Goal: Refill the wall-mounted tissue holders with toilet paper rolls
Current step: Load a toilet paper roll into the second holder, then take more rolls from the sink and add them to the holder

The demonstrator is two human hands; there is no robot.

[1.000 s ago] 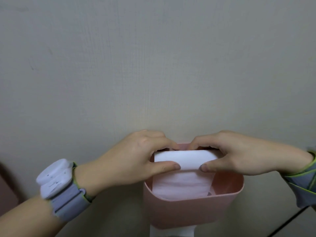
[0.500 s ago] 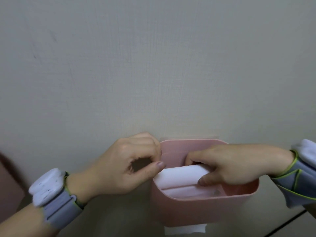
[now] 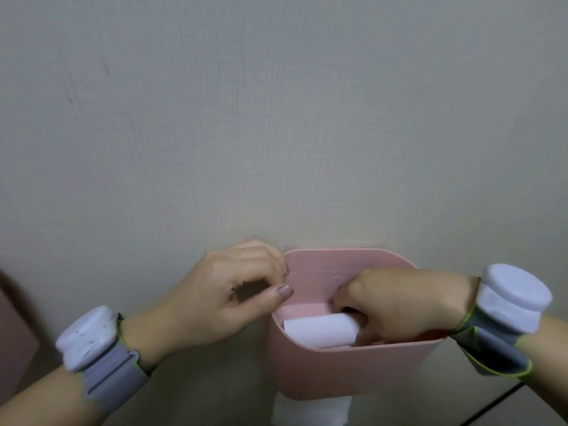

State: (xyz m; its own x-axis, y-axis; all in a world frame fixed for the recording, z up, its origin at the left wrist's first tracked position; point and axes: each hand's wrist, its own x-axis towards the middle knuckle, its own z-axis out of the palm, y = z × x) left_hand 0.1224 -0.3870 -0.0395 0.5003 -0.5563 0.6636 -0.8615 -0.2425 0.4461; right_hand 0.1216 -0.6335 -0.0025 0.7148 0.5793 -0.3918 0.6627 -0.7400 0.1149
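Observation:
A pink wall-mounted tissue holder [image 3: 347, 373] hangs at the lower middle of the view. A white toilet paper roll [image 3: 319, 332] lies inside it, its top showing above the front rim. My right hand [image 3: 402, 305] reaches down into the holder, fingers curled round the roll's right end. My left hand [image 3: 233, 296] is at the holder's left edge, fingers curled with the thumb tip touching the rim and nothing held in them. A strip of white paper [image 3: 310, 412] hangs out below the holder.
A plain beige wall [image 3: 276, 118] fills the view behind the holder. A dark reddish shape [image 3: 12, 336] stands at the left edge. A dark line [image 3: 495, 404] runs across the lower right corner. Both wrists wear grey bands with white pucks.
The roll has gone down from the rim into the holder. My left hand let go of it and drew back to the left edge; my right hand followed the roll inside.

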